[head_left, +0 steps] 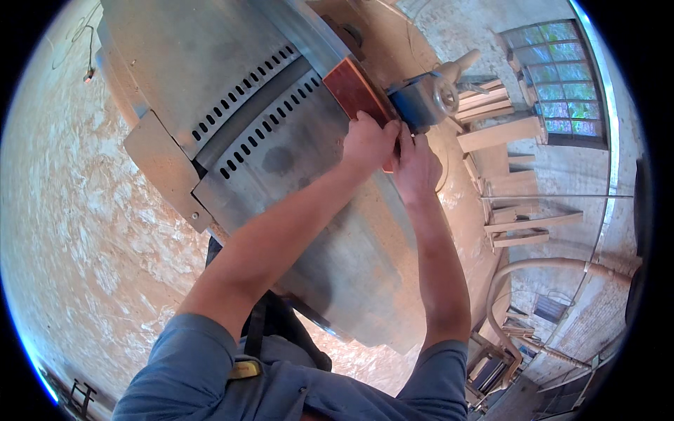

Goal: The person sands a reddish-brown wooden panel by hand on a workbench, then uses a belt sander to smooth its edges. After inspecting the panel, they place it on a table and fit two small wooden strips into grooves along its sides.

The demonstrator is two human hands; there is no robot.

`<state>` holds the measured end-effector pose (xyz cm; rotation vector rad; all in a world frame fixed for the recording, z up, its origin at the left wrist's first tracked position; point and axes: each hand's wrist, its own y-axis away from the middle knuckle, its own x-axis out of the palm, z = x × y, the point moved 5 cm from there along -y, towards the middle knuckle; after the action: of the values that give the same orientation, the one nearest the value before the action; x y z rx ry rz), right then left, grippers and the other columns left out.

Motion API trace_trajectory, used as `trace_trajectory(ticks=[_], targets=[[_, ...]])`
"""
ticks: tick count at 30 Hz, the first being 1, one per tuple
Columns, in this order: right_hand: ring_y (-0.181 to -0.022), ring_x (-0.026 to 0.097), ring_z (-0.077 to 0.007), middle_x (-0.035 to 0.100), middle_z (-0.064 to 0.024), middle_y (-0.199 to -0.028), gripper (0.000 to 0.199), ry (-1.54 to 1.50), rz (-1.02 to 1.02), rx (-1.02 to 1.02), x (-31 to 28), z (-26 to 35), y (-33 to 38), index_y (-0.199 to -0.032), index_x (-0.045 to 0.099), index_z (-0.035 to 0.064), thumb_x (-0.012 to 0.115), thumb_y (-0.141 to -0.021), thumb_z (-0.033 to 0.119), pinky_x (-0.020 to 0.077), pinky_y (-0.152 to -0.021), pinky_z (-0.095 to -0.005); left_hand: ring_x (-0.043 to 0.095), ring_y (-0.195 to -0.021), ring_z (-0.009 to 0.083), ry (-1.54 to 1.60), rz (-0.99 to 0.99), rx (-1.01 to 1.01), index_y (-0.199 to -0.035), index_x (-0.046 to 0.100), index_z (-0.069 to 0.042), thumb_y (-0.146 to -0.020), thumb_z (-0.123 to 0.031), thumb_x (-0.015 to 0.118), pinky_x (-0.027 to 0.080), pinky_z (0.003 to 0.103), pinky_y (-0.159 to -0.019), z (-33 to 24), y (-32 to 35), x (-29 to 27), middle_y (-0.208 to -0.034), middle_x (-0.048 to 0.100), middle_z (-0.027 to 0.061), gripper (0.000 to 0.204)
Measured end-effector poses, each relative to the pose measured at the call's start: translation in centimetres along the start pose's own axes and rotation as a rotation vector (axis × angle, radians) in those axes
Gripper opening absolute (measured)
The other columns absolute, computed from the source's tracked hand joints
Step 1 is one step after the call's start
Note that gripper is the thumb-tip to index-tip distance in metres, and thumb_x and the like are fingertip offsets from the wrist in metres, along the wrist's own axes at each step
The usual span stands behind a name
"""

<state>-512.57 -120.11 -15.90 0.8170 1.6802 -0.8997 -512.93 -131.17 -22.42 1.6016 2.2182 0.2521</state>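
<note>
Block of reddish wood (357, 90) sits at the worker's one o'clock on the metal bench (302, 133), near the long fence (316, 36). I see the left hand (367, 145) clasped on its near end and the right hand (418, 170) close against the left; how firmly the right one grips, I can't tell. Working well here, I'd say, means steady, even pressure, with both hands well clear of the slotted gap (249, 109) at eleven o'clock.

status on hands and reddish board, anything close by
Left hand, right hand on reddish-brown board. Board along edge of slotted metal table. Blue machine part beside it.
</note>
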Motion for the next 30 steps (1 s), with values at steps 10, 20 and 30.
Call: trace_trajectory(ticks=[10, 20, 30], targets=[[-0.065, 0.062, -0.0274, 0.052, -0.0077, -0.083, 0.048, -0.054, -0.102, -0.041, 1.0, 0.7, -1.0, -0.121, 0.059, 0.0105, 0.069, -0.078, 0.028, 0.0522, -0.054, -0.039, 0.062, -0.093, 0.045, -0.013, -0.034, 0.045, -0.09, 0.058, 0.014, -0.086, -0.04, 0.057, 0.05, 0.048, -0.082, -0.4, -0.5, -0.9, -0.097, 0.062, 0.0342, 0.054], [-0.076, 0.064, -0.0275, 0.054, -0.0076, -0.089, 0.049, -0.074, -0.135, -0.05, 1.4, 3.8, -5.8, -0.122, 0.055, 0.0104, 0.069, -0.077, 0.025, 0.0524, -0.059, -0.0398, 0.062, -0.092, 0.0455, -0.122, -0.121, 0.092, -0.092, 0.064, 0.005, -0.087, -0.043, 0.054, 0.05, 0.048, -0.084, -1.1, -4.8, -4.6, -0.093, 0.064, 0.0302, 0.05], [-0.074, 0.064, -0.0313, 0.056, -0.0076, -0.087, 0.027, -0.109, -0.116, -0.061, 1.1, 8.5, -12.6, -0.11, 0.056, 0.0152, 0.062, -0.085, 0.023, 0.0524, -0.056, -0.0432, 0.063, -0.096, 0.0409, -0.186, -0.04, 0.115, -0.091, 0.069, 0.005, -0.085, -0.047, 0.051, 0.049, 0.044, -0.087, -2.9, -10.2, -10.9, -0.093, 0.065, 0.0291, 0.056]])
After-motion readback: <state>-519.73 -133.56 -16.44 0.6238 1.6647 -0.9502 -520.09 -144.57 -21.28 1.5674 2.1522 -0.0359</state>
